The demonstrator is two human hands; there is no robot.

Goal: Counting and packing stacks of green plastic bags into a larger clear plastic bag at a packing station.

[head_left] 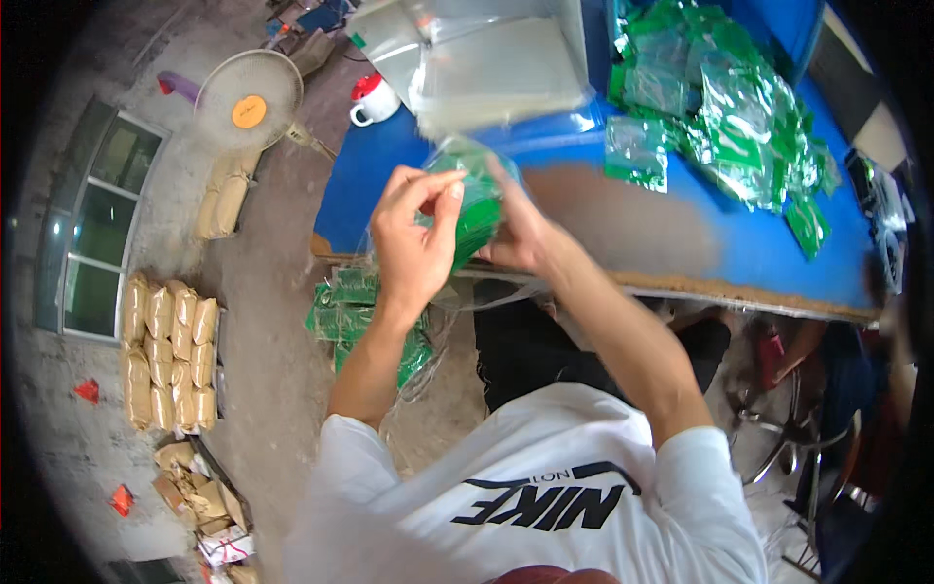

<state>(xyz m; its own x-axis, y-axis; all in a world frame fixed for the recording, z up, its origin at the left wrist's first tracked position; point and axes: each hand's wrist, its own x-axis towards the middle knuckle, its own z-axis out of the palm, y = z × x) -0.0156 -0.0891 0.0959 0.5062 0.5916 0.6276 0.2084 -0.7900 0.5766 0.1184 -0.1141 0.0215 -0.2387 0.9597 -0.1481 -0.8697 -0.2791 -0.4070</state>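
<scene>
A person in a white short-sleeved shirt (pixel 545 487) works at a blue-topped bench (pixel 681 243), seen from a camera worn on the head; both hands are raised together above the near edge of the bench, clamped on a small bundle of green packets (pixel 474 209) wrapped in clear plastic film; the left hand (pixel 413 238) grips the bundle from the left with its fingers (pixel 438 190) curled over the top, thumb and forefinger pinched at the film; the right hand (pixel 520 229) holds it from the right and behind, its fingertips hidden by the bundle; the bundle sits between the two palms, just above the bench edge and short of a worn brown patch (pixel 623 209) in the blue surface; further along the bench, to the right, lies a loose heap of shiny green packets (pixel 730 107), with one packet (pixel 635 151) lying a little apart at its near left; a stack of clear plastic bags (pixel 486 58), blurred, stands at the far side of the bench; a white mug with a red lid (pixel 374 99) stands at the far left corner; below the bench edge, by the left forearm, a clear bag of more green packets (pixel 365 321) rests near the floor; on the concrete floor to the left are an electric fan (pixel 248 97), stacked tan sacks (pixel 167 350) beside a window (pixel 97 234), and a pile of brown parcels (pixel 199 496).
</scene>
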